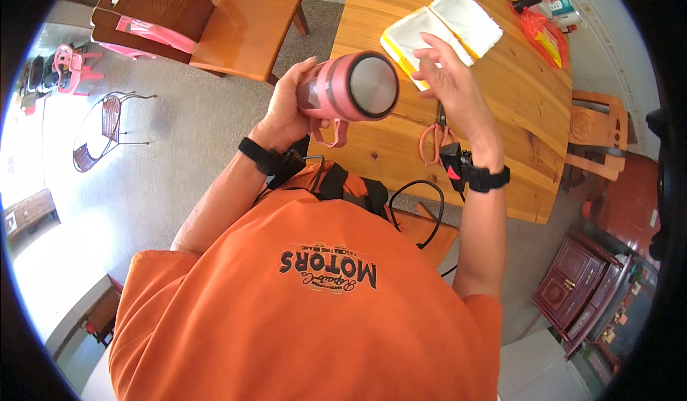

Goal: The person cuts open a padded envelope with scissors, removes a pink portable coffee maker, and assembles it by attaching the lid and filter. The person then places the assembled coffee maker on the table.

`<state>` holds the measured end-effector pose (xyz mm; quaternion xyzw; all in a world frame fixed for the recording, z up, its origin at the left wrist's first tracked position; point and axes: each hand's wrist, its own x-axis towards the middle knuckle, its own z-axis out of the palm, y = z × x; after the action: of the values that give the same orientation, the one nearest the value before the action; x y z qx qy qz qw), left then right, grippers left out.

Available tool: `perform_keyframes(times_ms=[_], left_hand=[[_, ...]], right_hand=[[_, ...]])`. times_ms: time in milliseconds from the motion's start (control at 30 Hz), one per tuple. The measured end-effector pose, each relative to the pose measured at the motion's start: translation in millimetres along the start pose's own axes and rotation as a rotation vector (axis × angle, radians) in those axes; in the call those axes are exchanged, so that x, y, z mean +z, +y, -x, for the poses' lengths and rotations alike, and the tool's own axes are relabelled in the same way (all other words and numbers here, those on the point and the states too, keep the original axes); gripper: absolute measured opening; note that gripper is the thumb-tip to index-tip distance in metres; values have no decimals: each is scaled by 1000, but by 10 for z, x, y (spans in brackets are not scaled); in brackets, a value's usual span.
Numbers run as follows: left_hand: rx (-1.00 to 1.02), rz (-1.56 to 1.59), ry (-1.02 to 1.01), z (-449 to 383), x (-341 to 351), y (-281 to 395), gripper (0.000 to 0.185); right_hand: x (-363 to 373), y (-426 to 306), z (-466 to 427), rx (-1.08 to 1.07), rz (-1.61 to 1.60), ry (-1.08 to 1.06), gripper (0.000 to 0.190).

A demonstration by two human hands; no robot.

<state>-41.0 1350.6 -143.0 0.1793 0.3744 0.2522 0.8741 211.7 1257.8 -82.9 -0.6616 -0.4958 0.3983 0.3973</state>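
My left hand [288, 100] grips a pink cup with a handle [335, 92], tilted so that its round metallic end faces right. Its handle hangs on the side towards my body. My right hand [448, 79] is raised with bent, spread fingers and nothing in it, over the near edge of an open white foam box with a yellow band [410, 33]. Below that hand, scissors with pinkish-orange handles [429, 146] lie on the wooden table, partly hidden by the device on my right wrist.
The wooden table [515, 132] bears a red plastic bag [542, 39], a black flashlight-like object [526, 3] and small packages at its far right. Wooden chairs [249, 25] stand left and right of it. A black cable [429, 182] loops near my right forearm.
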Motion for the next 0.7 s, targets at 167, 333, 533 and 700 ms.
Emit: perform_keyframes(times_ms=[167,333,533,700], left_hand=[[16,-135,43,-81,78,-13,44],[13,-217,84,-125,120,-90,42],[-63,-228,54,-153,125,-92,40],[-65,-223,18,-163,92,-126,43]], right_hand=[[271,-367,122,-181,258,-100,97],[339,-336,165,-157,319,-17,79],[184,-349,288,-339,412,-121,81],[172,-277,343,-436,469,-152,96]])
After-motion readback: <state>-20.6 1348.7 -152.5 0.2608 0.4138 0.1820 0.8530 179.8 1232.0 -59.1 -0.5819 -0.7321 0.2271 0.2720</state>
